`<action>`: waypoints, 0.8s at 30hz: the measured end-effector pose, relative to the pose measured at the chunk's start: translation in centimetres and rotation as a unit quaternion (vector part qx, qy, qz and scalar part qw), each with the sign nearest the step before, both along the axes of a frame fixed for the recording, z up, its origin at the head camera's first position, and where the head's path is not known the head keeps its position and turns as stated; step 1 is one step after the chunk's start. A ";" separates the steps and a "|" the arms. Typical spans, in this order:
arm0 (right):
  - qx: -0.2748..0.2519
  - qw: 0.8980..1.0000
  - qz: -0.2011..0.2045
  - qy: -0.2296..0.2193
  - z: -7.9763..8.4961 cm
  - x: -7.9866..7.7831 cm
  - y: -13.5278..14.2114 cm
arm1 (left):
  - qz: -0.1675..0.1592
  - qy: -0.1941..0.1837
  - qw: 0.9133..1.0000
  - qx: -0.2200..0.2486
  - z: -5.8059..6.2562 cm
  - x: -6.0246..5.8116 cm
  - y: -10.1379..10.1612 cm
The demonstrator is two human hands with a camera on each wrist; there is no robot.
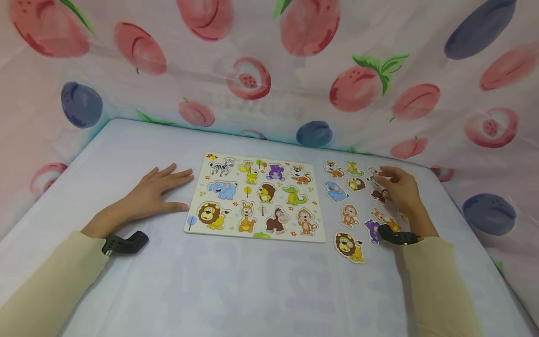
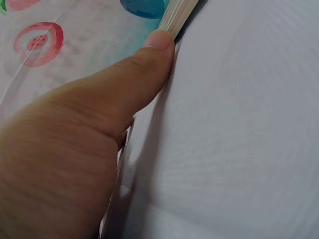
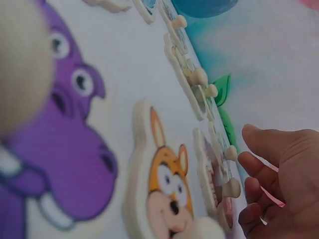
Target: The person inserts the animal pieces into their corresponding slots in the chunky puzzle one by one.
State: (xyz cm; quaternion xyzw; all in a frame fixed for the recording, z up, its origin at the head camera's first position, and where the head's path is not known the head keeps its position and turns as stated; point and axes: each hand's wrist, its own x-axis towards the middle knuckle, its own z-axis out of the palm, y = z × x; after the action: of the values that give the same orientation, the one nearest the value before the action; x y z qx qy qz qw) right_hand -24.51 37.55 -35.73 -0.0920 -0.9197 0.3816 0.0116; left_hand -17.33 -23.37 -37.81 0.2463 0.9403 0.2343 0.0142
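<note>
A wooden puzzle board (image 1: pixel 262 240) printed with animals lies flat on the table. My left hand (image 1: pixel 156 192) rests beside it with fingers spread, and the thumb (image 2: pixel 144 64) touches the board's side edge in the left wrist view. To the right of the board my right hand (image 1: pixel 400 187) hovers over loose animal pieces, fingers loosely bent and holding nothing. Its fingertips are close to the zebra piece (image 1: pixel 372 175) and the brown ape piece (image 1: pixel 379 196). In the right wrist view, the thumb and fingers stand apart near a round wooden knob (image 3: pixel 231 153).
More knobbed pieces lie right of the board: a tiger (image 1: pixel 334 170), crocodile (image 1: pixel 353 167), hedgehog (image 1: pixel 356 184), elephant (image 1: pixel 336 192), monkey (image 1: pixel 349 216), kangaroo (image 1: pixel 385 219), purple hippo (image 1: pixel 372 231) and lion (image 1: pixel 348 248). A fruit-print curtain (image 1: pixel 269 112) rises behind the white table.
</note>
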 end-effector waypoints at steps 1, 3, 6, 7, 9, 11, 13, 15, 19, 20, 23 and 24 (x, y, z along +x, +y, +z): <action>0.002 1.000 0.003 -0.003 -0.1 0.0 0.0 | 0.000 0.001 1.000 -0.001 0.0 0.0 0.0; 0.000 1.000 0.008 -0.009 -0.2 0.0 0.1 | 0.000 0.004 1.000 -0.002 0.0 0.0 0.0; 0.008 1.000 0.022 -0.017 -0.2 0.0 0.3 | 0.001 0.005 1.000 -0.004 -0.1 -0.1 0.0; 0.019 0.999 0.028 -0.021 -0.1 -0.1 0.3 | 0.001 0.005 1.000 -0.004 -0.1 -0.1 0.0; 0.042 0.998 0.039 -0.030 0.1 -0.2 0.5 | 0.001 0.005 1.000 -0.004 0.0 -0.1 0.1; 0.068 0.995 0.055 -0.046 0.7 -0.3 0.6 | 0.002 0.003 1.000 -0.004 0.0 -0.1 0.1; 0.087 0.992 0.068 -0.065 1.2 -0.4 0.6 | 0.002 0.002 1.000 -0.006 0.1 -0.2 0.1; 0.097 0.988 0.091 -0.084 1.9 -0.6 0.6 | 0.002 0.000 1.000 -0.006 0.1 -0.2 0.0; 0.086 0.982 0.126 -0.115 2.9 -1.1 0.4 | 0.004 -0.005 1.000 -0.003 0.2 -0.2 0.0; 0.082 0.982 0.123 -0.120 3.0 -1.2 0.4 | 0.005 -0.006 1.000 -0.002 0.2 -0.1 0.0; 0.056 0.986 0.088 -0.128 2.7 -1.5 0.1 | 0.005 -0.008 1.000 -0.001 0.1 -0.1 0.1; 0.046 0.988 0.071 -0.128 2.5 -1.6 0.1 | 0.004 -0.009 1.000 0.000 0.1 -0.1 0.2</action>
State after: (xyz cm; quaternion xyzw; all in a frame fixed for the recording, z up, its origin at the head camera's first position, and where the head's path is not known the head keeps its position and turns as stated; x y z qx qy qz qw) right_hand -26.07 37.64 -33.24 -0.0741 -0.9345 0.3236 -0.1286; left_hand -17.46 -23.21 -37.70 0.2400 0.9413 0.2366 0.0215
